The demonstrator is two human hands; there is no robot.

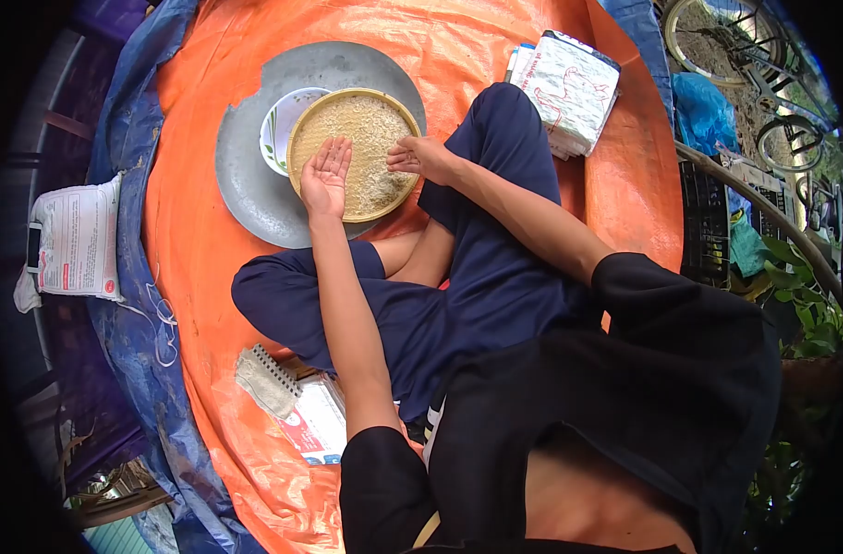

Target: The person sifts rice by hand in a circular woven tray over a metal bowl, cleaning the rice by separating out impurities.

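A round woven sieve (pixel 355 113) with a yellowish rim holds pale, flaky, grain-like bits, thickest toward its right and lower right. It overlaps a white bowl (pixel 278 129) with a green leaf pattern, and both stand on a large round grey metal tray (pixel 246 194). My left hand (pixel 326 177) is open over the sieve's lower left, palm up with the fingers stretched out. At the sieve's right side, my right hand (pixel 423 159) is open too, its fingers extended inward over the bits. I see nothing held in either hand.
An orange tarp (pixel 200 305) lies under everything, edged by a blue tarp (pixel 130 185). White printed sacks (pixel 569 92) are stacked at upper right. A spiral notebook (pixel 273 369) and papers lie by my left leg. A white printed bag (pixel 78 240) is at far left; bicycles (pixel 772 83) stand beyond.
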